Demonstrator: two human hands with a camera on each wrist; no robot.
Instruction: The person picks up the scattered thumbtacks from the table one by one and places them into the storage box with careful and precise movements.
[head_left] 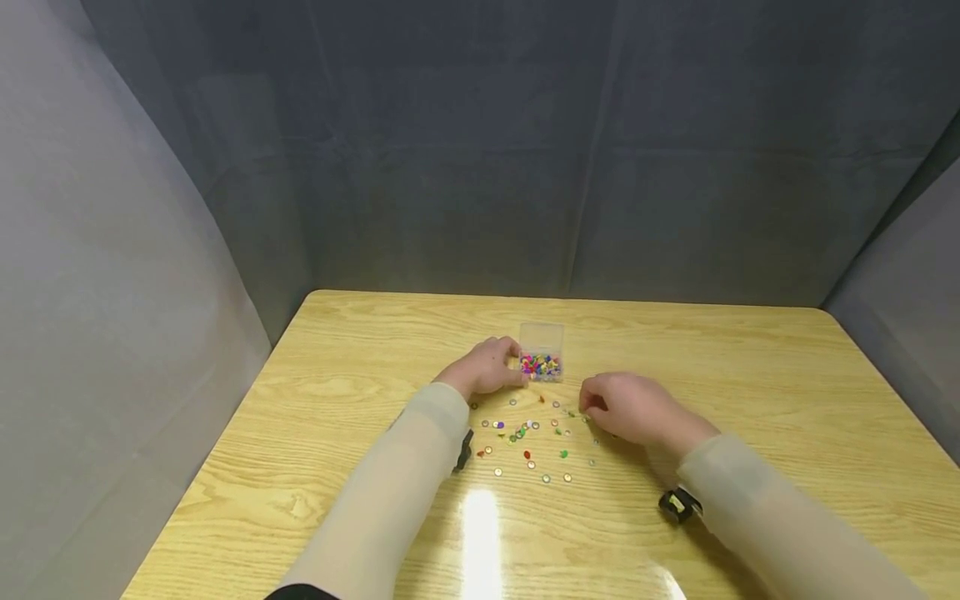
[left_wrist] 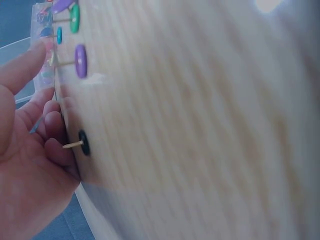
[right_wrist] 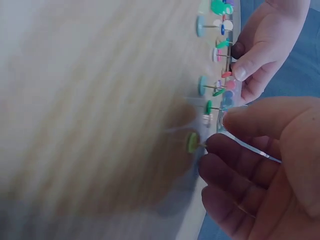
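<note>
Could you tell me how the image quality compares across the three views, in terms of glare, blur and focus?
Head view: sharp overall, with a bright glare streak on the table near the front edge; the scattered pins are tiny. Left wrist view: wood grain smeared and soft, a dark pin by the left hand fairly clear. Right wrist view: bluish cast, blurred table, right hand close and soft.

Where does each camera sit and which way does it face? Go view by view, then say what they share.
Head: worn high, looking forward and down at the wooden table; both sleeved arms, left hand and right hand show.
Left wrist: low beside the tabletop, looking along it past the left hand's fingers at a black pushpin.
Right wrist: low at the table, looking past the right hand at a green pushpin and the left hand beyond.
Shared: all show scattered pushpins and the clear box.
</note>
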